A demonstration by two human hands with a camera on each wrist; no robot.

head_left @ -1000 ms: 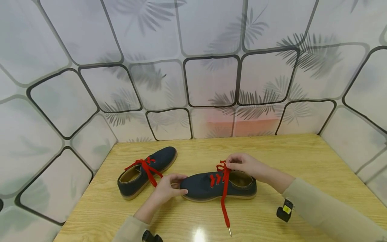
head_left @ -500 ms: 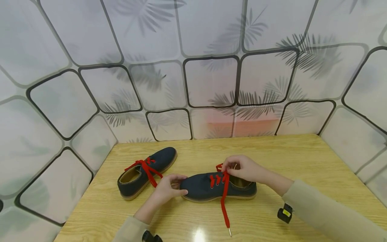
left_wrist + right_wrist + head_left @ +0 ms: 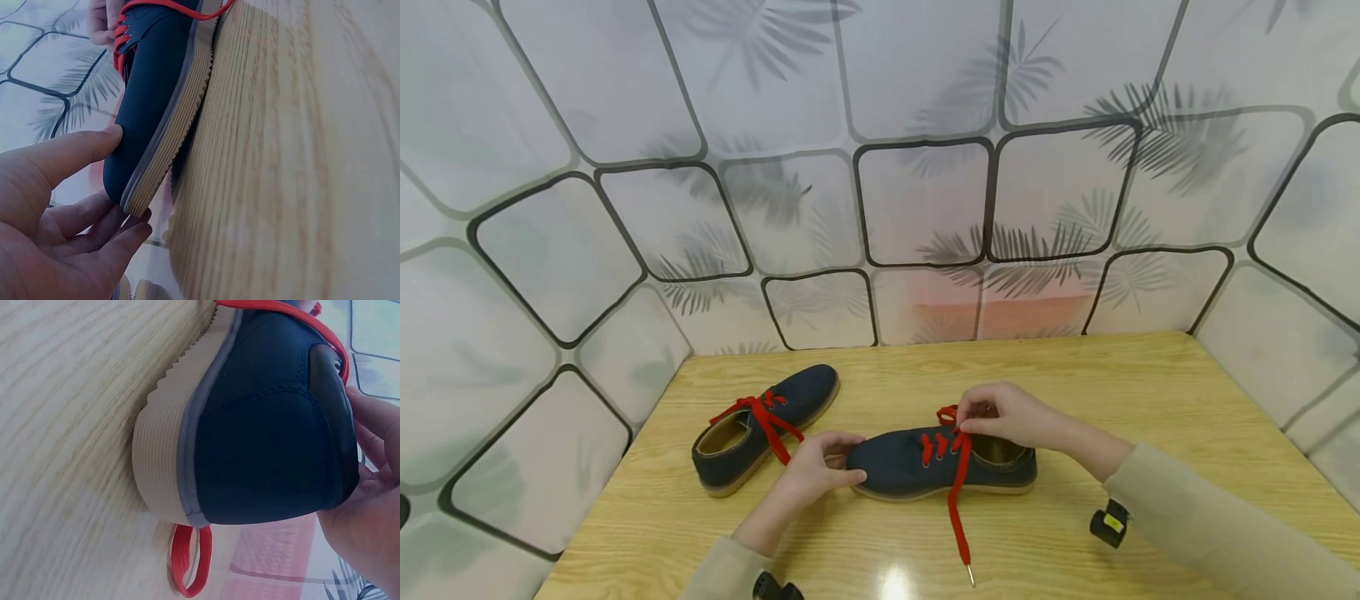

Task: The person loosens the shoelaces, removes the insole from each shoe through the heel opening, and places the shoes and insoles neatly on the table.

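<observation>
A navy shoe (image 3: 887,467) with a pale ridged sole (image 3: 169,134) lies sole down on the table, toe to the left. My left hand (image 3: 812,471) grips its toe, thumb on the near side and fingers round the front. At the top of the lacing, my right hand (image 3: 1015,417) pinches the red shoelace (image 3: 958,517) between thumb and fingertips, above the shoe's opening. One lace end hangs over the near side to a metal tip on the wood. A red lace loop (image 3: 180,559) shows beyond the heel in the right wrist view; the exact pinch is partly hidden.
A second navy shoe (image 3: 808,392) with a tied red lace (image 3: 770,421) lies at the left, toe pointing back right, close to my left hand. The wooden table (image 3: 1135,375) meets a patterned cloth wall (image 3: 925,200) at the back and sides.
My right hand has shifted slightly left and down toward the eyelets, and the lace loop behind it sits lower. My left hand and both shoes stay where they were.
</observation>
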